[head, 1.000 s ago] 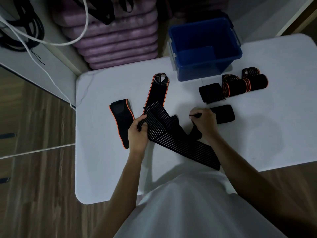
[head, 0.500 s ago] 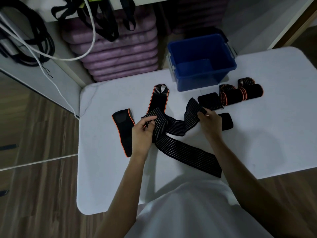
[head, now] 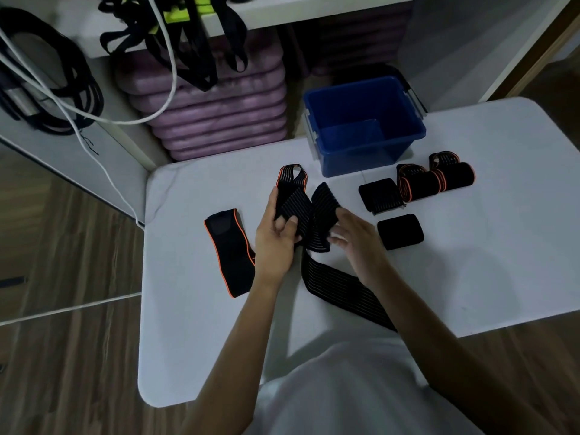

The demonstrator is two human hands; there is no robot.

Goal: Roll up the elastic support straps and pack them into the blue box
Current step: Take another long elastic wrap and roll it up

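Note:
A long black striped elastic strap trails across the white table toward my body. My left hand grips its folded upper end, thumb on top. My right hand holds the adjoining fold with its fingertips. An orange-edged strap lies under my left fingers, and another orange-edged strap lies flat to the left. Several rolled straps sit at the right: two black rolls and two orange-trimmed rolls. The blue box stands open at the table's far edge; nothing shows inside it.
Behind the table a stack of purple mats sits under a white shelf hung with black straps. A white cable and black bands hang at the left. Wooden floor surrounds the table.
Both hands lifted the striped strap's upper part and brought its folds together between them. My right hand moved left from the rolled strap. The camera view tilted up toward the shelf.

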